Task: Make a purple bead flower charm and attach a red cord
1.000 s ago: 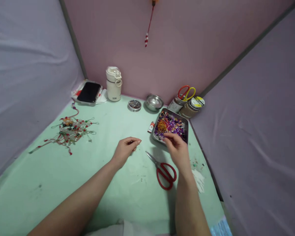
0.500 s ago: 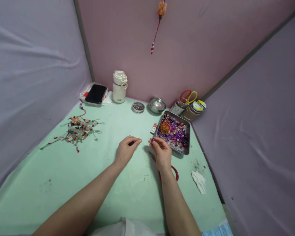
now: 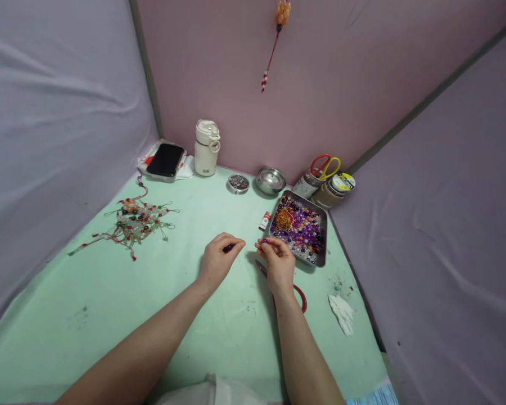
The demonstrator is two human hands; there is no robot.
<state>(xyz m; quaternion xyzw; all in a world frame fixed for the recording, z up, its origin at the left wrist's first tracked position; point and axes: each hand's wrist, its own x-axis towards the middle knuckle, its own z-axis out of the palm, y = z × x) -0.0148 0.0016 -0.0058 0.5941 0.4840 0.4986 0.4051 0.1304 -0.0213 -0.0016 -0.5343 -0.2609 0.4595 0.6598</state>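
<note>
My left hand (image 3: 217, 261) rests on the green table (image 3: 109, 304), its fingers pinched on a small dark purple bead. My right hand (image 3: 277, 261) is just to its right, thumb and finger pinched on a small purple bead (image 3: 263, 241). The two hands' fingertips point at each other a short gap apart. A metal tray (image 3: 324, 236) full of purple and mixed beads, with an orange coil of thread in it, lies right behind my right hand. Red-handled scissors (image 3: 300, 297) lie under my right wrist, mostly hidden.
A heap of finished beaded strands (image 3: 131, 223) lies at the left. Along the back wall stand a phone (image 3: 165, 160), a white bottle (image 3: 206, 148), a small round tin (image 3: 238, 183), a metal bowl (image 3: 270, 180) and jars with scissors (image 3: 325, 165). A crumpled tissue (image 3: 341, 310) lies at right.
My right hand left the bead tray and came toward the left hand with a purple bead pinched. The left hand stayed put. The view tilted up slightly.
</note>
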